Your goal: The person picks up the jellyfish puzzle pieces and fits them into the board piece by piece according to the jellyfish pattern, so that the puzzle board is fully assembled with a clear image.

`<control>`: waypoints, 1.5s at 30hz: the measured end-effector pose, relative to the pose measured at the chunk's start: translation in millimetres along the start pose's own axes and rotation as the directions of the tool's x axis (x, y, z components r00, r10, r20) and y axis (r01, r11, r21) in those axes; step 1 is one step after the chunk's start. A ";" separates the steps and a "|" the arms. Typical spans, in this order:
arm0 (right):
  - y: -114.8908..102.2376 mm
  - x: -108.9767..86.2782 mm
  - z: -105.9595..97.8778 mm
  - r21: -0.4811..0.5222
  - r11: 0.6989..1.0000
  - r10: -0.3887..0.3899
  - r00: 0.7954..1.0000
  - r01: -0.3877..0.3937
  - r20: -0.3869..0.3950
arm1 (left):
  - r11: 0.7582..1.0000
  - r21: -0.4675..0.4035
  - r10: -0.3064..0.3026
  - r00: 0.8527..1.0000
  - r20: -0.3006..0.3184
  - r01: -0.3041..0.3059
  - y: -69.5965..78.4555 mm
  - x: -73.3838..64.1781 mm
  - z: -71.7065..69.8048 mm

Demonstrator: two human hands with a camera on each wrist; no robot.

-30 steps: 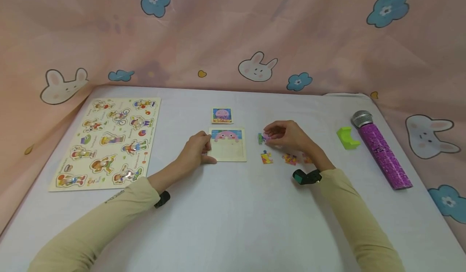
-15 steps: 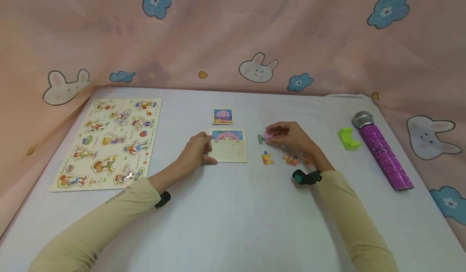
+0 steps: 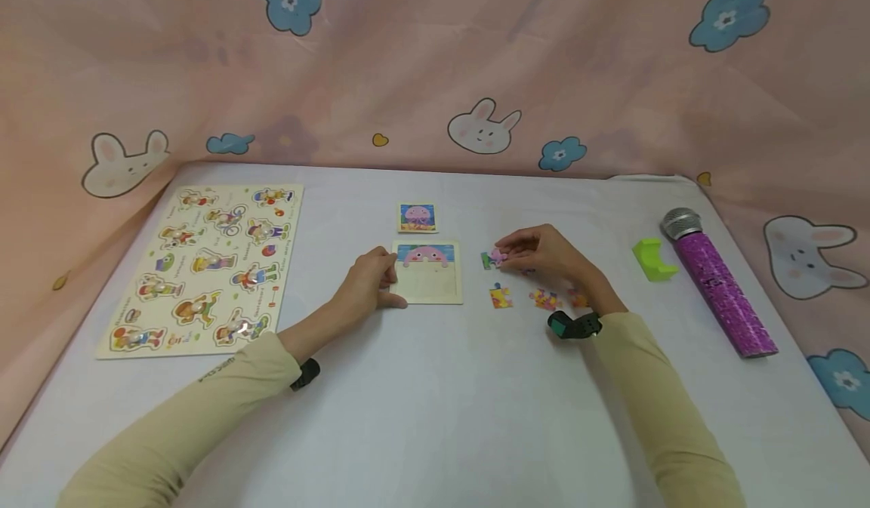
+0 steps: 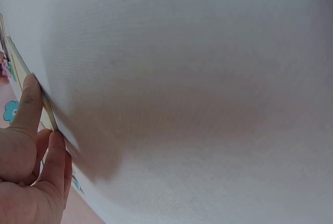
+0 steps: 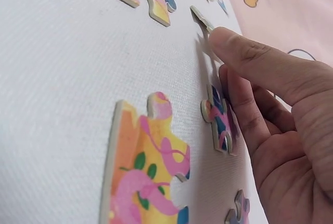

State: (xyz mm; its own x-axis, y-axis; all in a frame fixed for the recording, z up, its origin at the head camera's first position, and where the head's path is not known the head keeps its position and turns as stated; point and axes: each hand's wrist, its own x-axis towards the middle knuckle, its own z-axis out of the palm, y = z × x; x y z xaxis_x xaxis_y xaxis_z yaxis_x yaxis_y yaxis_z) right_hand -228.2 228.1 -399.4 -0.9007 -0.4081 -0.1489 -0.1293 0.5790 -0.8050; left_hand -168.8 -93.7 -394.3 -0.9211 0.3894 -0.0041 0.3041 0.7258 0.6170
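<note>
My left hand [image 3: 367,285] grips the left edge and near corner of a square puzzle board [image 3: 428,281], whose top strip shows a pink character's head on blue. In the left wrist view, the thumb and fingers hold the board's rim [image 4: 48,112]. To the right, my right hand [image 3: 544,255] pinches a jigsaw piece [image 3: 494,258] in green, blue and pink; its edge [image 5: 200,16] sticks out past the thumb in the right wrist view. Under that hand lies a dark blue and pink piece [image 5: 221,122]. Nearer me are a yellow piece [image 3: 500,297] and an orange-yellow piece [image 3: 546,299].
Another piece [image 3: 579,298] lies by my right wrist. A small picture card [image 3: 418,217] is behind the board. At left lies a large figure puzzle [image 3: 204,266]. A lime-green block [image 3: 653,260] and a purple glitter microphone [image 3: 722,289] are at right.
The right hand has lifted very slightly, so a little more of the pieces beneath and beside it shows. The left hand keeps its hold on the board.
</note>
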 end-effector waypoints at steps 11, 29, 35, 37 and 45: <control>-2.5 2.1 0.4 -0.023 0.999 -0.022 1.000 0.023 0.020 | 0.999 -0.027 0.018 1.000 -0.014 -0.018 -0.7 -0.7 0.4; -2.2 -1.0 6.6 -0.037 0.999 -0.017 0.998 0.014 -0.066 | 0.999 -0.045 0.009 1.000 -0.009 -0.009 0.2 -1.5 -0.1; 1.3 -5.5 7.6 0.074 0.997 -0.024 0.995 0.031 -0.096 | 0.998 -0.056 0.012 1.000 -0.009 -0.013 0.3 -1.4 -0.9; 1.5 -7.7 8.8 0.089 0.996 -0.016 0.994 0.025 -0.105 | 0.998 -0.060 0.010 1.000 -0.009 -0.011 0.1 -1.1 -1.2; 2.0 -9.4 18.1 0.171 0.985 0.030 0.985 -0.001 -0.168 | 0.998 -0.059 0.006 1.000 -0.007 -0.006 1.2 -1.7 -2.6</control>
State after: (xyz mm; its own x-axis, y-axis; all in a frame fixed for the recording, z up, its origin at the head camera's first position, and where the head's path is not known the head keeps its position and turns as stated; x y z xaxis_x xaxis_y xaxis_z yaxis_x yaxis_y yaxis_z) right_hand -212.5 220.3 -410.0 -0.9611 -0.2662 -0.0741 -0.0559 0.4501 -0.8912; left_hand -167.5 -95.0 -391.5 -0.9209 0.3898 0.0049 0.2950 0.6885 0.6625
